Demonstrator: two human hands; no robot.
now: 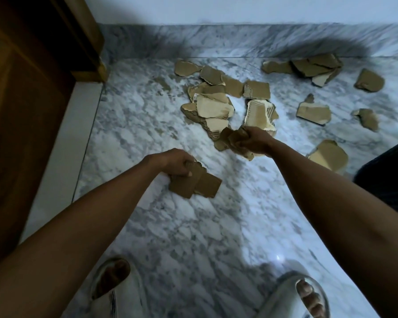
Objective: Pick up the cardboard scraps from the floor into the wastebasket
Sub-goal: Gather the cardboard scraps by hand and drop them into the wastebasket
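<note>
Several torn brown cardboard scraps (213, 104) lie scattered over the marble floor (193, 226), most in a pile ahead of me and more toward the far right (313, 67). My left hand (177, 162) is shut on a couple of flat cardboard pieces (195, 184), held above the floor. My right hand (254, 141) grips a bunch of crumpled scraps (233, 138) at the near edge of the pile. A dark object at the right edge (391, 180) may be the wastebasket; I cannot tell.
A wooden door and frame (32, 99) stand at the left. A marble skirting and white wall (239, 40) close off the far side. My feet in light slippers (115, 288) are at the bottom of the view.
</note>
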